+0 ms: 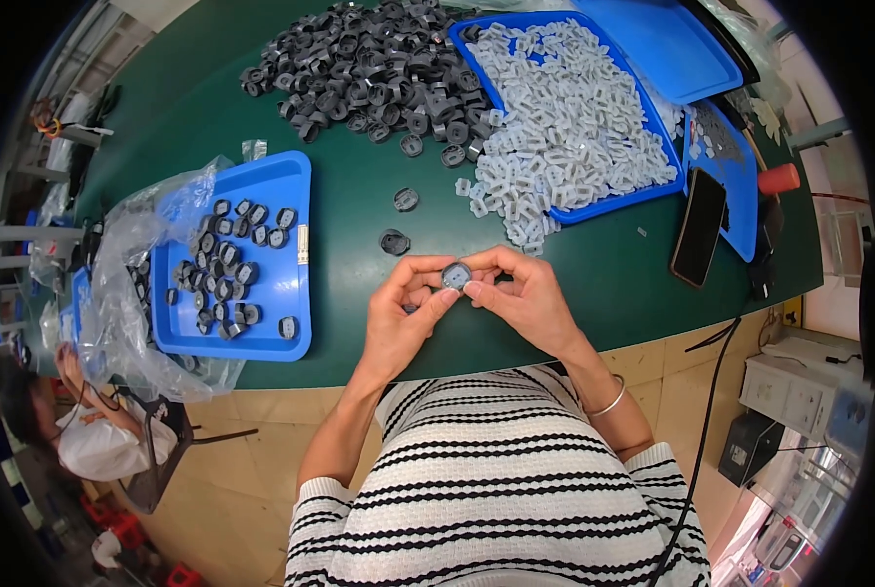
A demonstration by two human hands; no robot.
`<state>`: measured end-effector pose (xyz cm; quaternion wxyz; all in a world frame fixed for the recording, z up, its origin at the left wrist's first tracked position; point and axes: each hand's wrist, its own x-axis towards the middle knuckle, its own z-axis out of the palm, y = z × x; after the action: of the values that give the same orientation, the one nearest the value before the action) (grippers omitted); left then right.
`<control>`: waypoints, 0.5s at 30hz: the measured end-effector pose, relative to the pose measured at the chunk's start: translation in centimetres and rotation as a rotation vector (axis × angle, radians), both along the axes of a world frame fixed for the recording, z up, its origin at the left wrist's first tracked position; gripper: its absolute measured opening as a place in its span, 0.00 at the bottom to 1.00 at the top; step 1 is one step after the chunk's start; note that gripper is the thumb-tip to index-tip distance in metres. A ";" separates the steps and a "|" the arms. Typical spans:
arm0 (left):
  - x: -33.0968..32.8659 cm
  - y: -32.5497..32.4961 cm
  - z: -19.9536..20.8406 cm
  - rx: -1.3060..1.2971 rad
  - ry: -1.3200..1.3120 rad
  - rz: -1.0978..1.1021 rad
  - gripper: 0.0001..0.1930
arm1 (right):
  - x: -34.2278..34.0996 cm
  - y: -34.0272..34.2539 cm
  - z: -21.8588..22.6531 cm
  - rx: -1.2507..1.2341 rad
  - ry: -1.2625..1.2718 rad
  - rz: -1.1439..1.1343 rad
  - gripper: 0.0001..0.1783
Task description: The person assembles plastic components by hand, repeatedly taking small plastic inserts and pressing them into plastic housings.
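Observation:
My left hand (401,318) and my right hand (529,305) meet over the near edge of the table. Between their fingertips they pinch a small round dark grey plastic housing (455,275), with a pale piece showing inside its ring. A bit of something dark shows under the curled fingers of my left hand, too covered to make out. Just beyond my hands lie two loose housings, a nearer one (394,242) and a farther one (406,200). To the left, a blue tray (301,293) holds several housings with pale pieces in them.
A heap of dark grey housings (389,68) covers the far middle. White plastic pieces (565,127) spill from another blue tray (665,178). At right lies a phone (699,227). Plastic film (124,284) drapes beside the left tray; a person (105,430) sits beyond it.

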<state>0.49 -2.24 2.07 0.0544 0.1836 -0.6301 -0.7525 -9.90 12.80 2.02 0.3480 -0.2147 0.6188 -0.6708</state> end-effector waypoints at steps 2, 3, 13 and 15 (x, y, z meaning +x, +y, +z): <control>0.0 -0.2 -0.3 0.050 -0.038 0.018 0.10 | 0.0 0.0 0.3 0.021 0.100 0.011 0.12; 0.0 -0.4 -0.7 0.121 -0.035 0.026 0.08 | 0.1 -0.2 0.5 0.021 0.098 0.013 0.12; -0.1 0.2 -1.6 0.219 0.012 0.089 0.12 | 0.7 -1.2 1.0 0.151 0.564 -0.078 0.08; 0.1 0.3 -1.6 0.207 0.004 0.094 0.12 | 0.8 -1.3 1.0 0.164 0.622 -0.088 0.08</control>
<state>0.56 -1.93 0.43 0.0716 0.2161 -0.5398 -0.8104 -9.14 11.51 2.99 0.1292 -0.3536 0.7561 -0.5353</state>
